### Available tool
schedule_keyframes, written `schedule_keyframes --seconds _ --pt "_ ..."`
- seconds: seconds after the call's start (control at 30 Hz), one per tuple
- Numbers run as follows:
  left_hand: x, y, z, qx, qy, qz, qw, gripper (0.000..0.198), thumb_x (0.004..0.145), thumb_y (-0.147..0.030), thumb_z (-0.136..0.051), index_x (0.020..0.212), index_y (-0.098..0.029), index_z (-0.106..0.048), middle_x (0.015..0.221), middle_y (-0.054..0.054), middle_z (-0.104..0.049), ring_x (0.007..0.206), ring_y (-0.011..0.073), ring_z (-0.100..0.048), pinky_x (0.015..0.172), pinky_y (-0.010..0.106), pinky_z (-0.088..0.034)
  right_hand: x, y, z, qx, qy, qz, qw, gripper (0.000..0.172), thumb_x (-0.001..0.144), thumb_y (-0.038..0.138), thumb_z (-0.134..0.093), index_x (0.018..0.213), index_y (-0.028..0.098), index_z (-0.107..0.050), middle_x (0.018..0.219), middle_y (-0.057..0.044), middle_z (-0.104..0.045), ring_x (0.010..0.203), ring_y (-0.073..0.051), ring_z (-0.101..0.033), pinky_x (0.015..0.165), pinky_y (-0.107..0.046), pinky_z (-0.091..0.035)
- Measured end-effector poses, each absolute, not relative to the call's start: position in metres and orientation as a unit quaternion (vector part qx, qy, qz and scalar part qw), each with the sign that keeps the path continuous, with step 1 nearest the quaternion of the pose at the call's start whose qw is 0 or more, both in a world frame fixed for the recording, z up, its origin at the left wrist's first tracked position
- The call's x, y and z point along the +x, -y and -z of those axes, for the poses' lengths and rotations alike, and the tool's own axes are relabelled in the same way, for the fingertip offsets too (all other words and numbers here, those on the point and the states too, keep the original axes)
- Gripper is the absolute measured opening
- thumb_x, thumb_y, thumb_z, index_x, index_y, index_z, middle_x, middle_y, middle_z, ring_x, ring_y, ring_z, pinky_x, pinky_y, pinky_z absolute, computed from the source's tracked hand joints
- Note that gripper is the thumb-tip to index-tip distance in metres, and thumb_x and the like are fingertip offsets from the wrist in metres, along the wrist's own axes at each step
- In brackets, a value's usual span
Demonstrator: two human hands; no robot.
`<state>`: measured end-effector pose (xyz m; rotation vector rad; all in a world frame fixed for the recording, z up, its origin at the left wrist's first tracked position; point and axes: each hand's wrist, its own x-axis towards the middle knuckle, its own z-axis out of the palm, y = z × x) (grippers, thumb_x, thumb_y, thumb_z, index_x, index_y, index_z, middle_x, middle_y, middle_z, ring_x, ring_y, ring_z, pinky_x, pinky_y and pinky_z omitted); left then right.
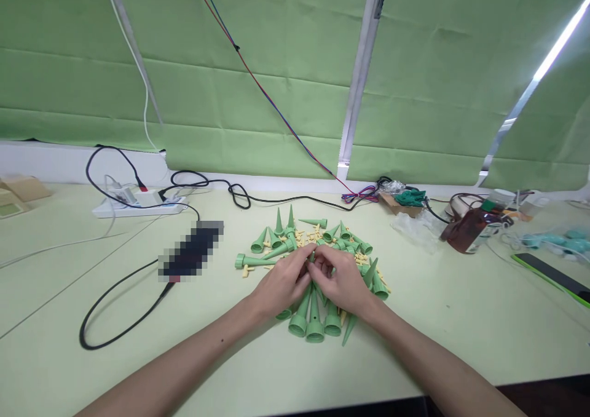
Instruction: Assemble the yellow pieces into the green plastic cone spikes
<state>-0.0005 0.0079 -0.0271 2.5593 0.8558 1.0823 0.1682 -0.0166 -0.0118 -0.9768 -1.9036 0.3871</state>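
A heap of green plastic cone spikes [276, 238] and small yellow pieces [302, 237] lies in the middle of the pale green table [461, 318]. My left hand [281, 281] and my right hand [341, 278] meet over the heap, fingers curled and pinched together around a green cone piece between them. What the fingertips grip is largely hidden. More cones [316, 326] stick out toward me from under both hands.
A white power strip [138, 206] with black cables sits at the back left, beside a blurred dark device [191, 251]. At the right lie a brown tape roll [470, 227], plastic bags, teal parts and a dark phone [553, 274]. Green blinds hang behind.
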Motion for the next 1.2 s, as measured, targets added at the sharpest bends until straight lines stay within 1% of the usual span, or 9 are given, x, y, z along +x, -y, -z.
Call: schedule_keyframes --seconds 0.13,0.33,0.53,0.67,0.9,0.97,1.07,1.13,1.2 --pt "0.001 -0.005 0.024 0.877 -0.277 -0.374 0.118 0.05 0.084 -0.003 -0.049 0.13 -0.022 -0.042 0.107 0.006 -0.063 0.091 0.017 -0.062 0.077 0.029 -0.054 0.167 0.019 0.011 -0.395 0.781 -0.145 0.461 0.012 0.083 0.013 -0.05 0.074 0.021 -0.048 0.062 0.002 -0.049 0.055 -0.013 -0.046 0.054 -0.025 -0.039" --pt "0.002 -0.001 0.018 0.874 -0.246 -0.405 0.11 0.041 0.083 -0.002 -0.044 0.12 -0.02 -0.048 0.103 0.007 -0.06 0.091 0.0175 -0.058 0.076 0.029 -0.052 0.166 0.031 -0.001 -0.379 0.798 -0.082 0.462 0.012 0.084 0.012 -0.05 0.077 0.021 -0.05 0.065 0.001 -0.049 0.058 -0.014 -0.047 0.055 -0.026 -0.036" --pt "0.001 0.0 0.017 0.878 -0.225 -0.414 0.081 0.032 0.084 -0.006 -0.045 0.113 -0.018 -0.053 0.107 0.01 -0.059 0.092 0.0183 -0.059 0.073 0.03 -0.052 0.174 0.048 -0.019 -0.399 0.847 -0.016 0.351 0.011 0.085 0.011 -0.05 0.084 0.021 -0.055 0.073 -0.001 -0.057 0.057 -0.013 -0.045 0.052 -0.027 -0.031" --pt "0.002 0.001 0.021 0.89 -0.214 -0.395 0.075 0.03 0.085 -0.008 -0.046 0.113 -0.017 -0.052 0.108 0.01 -0.06 0.095 0.0189 -0.06 0.075 0.03 -0.054 0.177 0.058 -0.024 -0.406 0.861 0.009 0.305 0.013 0.087 0.009 -0.048 0.084 0.018 -0.057 0.072 -0.001 -0.057 0.057 -0.013 -0.045 0.051 -0.027 -0.027" --pt "0.002 0.004 0.021 0.899 -0.219 -0.372 0.065 0.03 0.087 -0.01 -0.047 0.117 -0.017 -0.051 0.109 0.008 -0.061 0.096 0.0189 -0.061 0.075 0.029 -0.054 0.184 0.056 -0.038 -0.39 0.888 -0.007 0.243 0.015 0.087 0.009 -0.049 0.089 0.017 -0.061 0.076 -0.001 -0.061 0.06 -0.013 -0.05 0.054 -0.025 -0.031" --pt "0.002 0.004 0.019 0.895 -0.231 -0.377 0.057 0.037 0.09 -0.013 -0.048 0.127 -0.019 -0.047 0.116 0.009 -0.061 0.098 0.0191 -0.061 0.074 0.029 -0.054 0.188 0.047 -0.051 -0.385 0.887 -0.035 0.251 0.014 0.086 0.01 -0.052 0.089 0.018 -0.063 0.071 0.0 -0.062 0.06 -0.012 -0.052 0.057 -0.024 -0.035" --pt "0.003 0.003 0.02 0.875 -0.272 -0.399 0.041 0.049 0.094 -0.018 -0.049 0.141 -0.023 -0.037 0.128 0.01 -0.055 0.081 0.0146 -0.062 0.066 0.028 -0.054 0.197 0.025 -0.072 -0.412 0.865 -0.074 0.276 0.015 0.087 0.016 -0.053 0.079 0.016 -0.066 0.061 0.0 -0.061 0.053 -0.012 -0.052 0.054 -0.023 -0.037" --pt "0.004 0.001 0.022 0.856 -0.303 -0.418 0.029 0.048 0.095 -0.02 -0.049 0.141 -0.022 -0.037 0.132 0.012 -0.052 0.068 0.0107 -0.058 0.061 0.027 -0.052 0.204 0.005 -0.082 -0.434 0.838 -0.096 0.315 0.014 0.085 0.019 -0.056 0.077 0.016 -0.067 0.06 0.0 -0.063 0.053 -0.012 -0.055 0.053 -0.022 -0.039" --pt "0.004 -0.001 0.024 0.843 -0.323 -0.43 0.017 0.037 0.094 -0.02 -0.048 0.131 -0.018 -0.047 0.126 0.013 -0.053 0.065 0.01 -0.056 0.06 0.027 -0.051 0.209 -0.019 -0.086 -0.47 0.804 -0.101 0.351 0.013 0.082 0.02 -0.058 0.074 0.015 -0.067 0.06 -0.001 -0.065 0.053 -0.013 -0.058 0.054 -0.022 -0.041"
